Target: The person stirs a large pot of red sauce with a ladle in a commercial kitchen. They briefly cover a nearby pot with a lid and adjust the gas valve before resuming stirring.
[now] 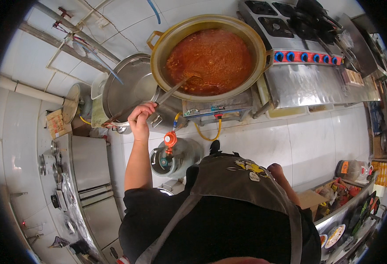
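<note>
A very large two-handled metal pot (pixel 259 79) stands on a low gas burner (pixel 196 113), holding thick red-brown sauce (pixel 210 59) with small bits in it. My left hand (pixel 142 118) is closed around the long handle of a stirring tool (pixel 172 90). The tool's far end is sunk in the sauce, so its shape is hidden; its near end points left over a big steel stockpot (pixel 127 82). At my right side, by the apron (pixel 233 178), my right hand (pixel 275 169) hangs low with bent fingers. Whether it holds anything is unclear.
A gas cylinder (pixel 186 155) with an orange regulator (pixel 170 139) and yellow hose stands close before me. At right is a gas range (pixel 312 43) with blue knobs and black pans. A steel counter (pixel 73 171) runs along the left. Boxes (pixel 307 200) and plates (pixel 334 236) lie lower right.
</note>
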Tool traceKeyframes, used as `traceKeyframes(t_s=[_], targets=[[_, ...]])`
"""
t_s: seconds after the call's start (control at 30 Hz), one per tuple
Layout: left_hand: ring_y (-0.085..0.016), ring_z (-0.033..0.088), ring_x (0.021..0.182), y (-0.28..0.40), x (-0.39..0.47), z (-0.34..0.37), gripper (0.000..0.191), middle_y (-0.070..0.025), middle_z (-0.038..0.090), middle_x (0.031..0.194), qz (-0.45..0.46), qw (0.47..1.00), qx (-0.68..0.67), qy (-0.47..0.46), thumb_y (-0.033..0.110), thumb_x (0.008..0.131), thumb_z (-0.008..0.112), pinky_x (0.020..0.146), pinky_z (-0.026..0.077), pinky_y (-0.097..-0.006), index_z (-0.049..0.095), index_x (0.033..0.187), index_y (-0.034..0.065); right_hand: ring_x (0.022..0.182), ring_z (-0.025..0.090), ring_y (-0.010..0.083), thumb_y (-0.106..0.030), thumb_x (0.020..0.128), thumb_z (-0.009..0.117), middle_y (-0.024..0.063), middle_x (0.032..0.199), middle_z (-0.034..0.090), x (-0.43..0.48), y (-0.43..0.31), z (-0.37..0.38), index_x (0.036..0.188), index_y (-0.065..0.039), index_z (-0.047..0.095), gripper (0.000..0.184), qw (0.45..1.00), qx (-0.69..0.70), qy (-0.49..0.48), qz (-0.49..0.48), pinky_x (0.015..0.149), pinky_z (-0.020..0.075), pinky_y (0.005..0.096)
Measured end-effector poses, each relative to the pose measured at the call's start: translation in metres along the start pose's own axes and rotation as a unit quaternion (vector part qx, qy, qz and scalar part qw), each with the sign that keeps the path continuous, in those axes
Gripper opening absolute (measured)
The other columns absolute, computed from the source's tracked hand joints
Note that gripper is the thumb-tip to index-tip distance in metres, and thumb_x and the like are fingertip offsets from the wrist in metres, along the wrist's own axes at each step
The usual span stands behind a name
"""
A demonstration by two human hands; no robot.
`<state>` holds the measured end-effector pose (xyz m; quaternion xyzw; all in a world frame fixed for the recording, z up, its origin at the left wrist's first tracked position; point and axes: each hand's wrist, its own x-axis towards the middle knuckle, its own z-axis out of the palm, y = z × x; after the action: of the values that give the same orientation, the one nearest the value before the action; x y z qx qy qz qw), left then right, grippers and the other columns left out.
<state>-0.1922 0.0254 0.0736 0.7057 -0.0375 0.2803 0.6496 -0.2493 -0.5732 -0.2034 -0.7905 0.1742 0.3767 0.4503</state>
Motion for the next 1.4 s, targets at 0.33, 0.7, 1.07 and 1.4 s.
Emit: traceKeyframes(t_s=[0.33, 0.7, 1.07, 1.4], targets=[[-0.028, 0.06, 0.091, -0.108, 0.11, 0.05, 0.011, -0.0146, 0.063, 0.085, 0.068, 0.997, -0.022, 0.004, -0.001, 0.083, 0.05, 0.096, 0.046, -0.0441, 0.057, 0.076, -0.0051, 0.072, 0.067, 0.0312, -0.018, 0.074, 0.062, 0.0157, 0.081, 0.069, -0.04, 0.049, 0.022, 0.081, -0.009, 0.075, 0.017, 0.949, -0.274, 0.09, -0.124, 0.066, 0.0544, 0.0423], [-0.029, 0.061, 0.085, -0.134, 0.139, 0.16, 0.01, -0.0167, 0.063, 0.081, -0.089, 0.94, -0.237, 0.227, -0.002, 0.078, 0.048, 0.09, 0.048, -0.0418, 0.056, 0.072, -0.005, 0.08, 0.067, 0.0323, -0.022, 0.073, 0.062, 0.0148, 0.083, 0.069, -0.033, 0.145, 0.054, 0.082, -0.012, 0.075, 0.02, 0.984, -0.101, 0.139, -0.036, 0.072, 0.0542, 0.0425], [-0.033, 0.058, 0.09, -0.07, 0.007, 0.084, 0.017, -0.0194, 0.06, 0.083, -0.073, 0.958, -0.245, 0.131, 0.008, 0.079, 0.047, 0.096, 0.044, -0.0477, 0.057, 0.075, -0.0046, 0.075, 0.067, 0.031, -0.021, 0.08, 0.057, 0.0141, 0.083, 0.07, 0.013, 0.124, 0.014, 0.085, -0.009, 0.071, 0.019, 0.969, -0.215, 0.038, -0.114, 0.066, 0.0547, 0.0431], [-0.033, 0.06, 0.091, 0.001, -0.027, -0.003, 0.016, -0.0168, 0.06, 0.081, -0.023, 0.994, -0.071, 0.081, 0.005, 0.078, 0.044, 0.094, 0.046, -0.0473, 0.057, 0.076, -0.0043, 0.052, 0.061, 0.0244, -0.016, 0.086, 0.053, 0.0165, 0.078, 0.067, 0.015, 0.021, -0.014, 0.093, 0.002, 0.058, 0.02, 0.999, -0.04, -0.033, 0.003, 0.042, 0.0524, 0.0369]])
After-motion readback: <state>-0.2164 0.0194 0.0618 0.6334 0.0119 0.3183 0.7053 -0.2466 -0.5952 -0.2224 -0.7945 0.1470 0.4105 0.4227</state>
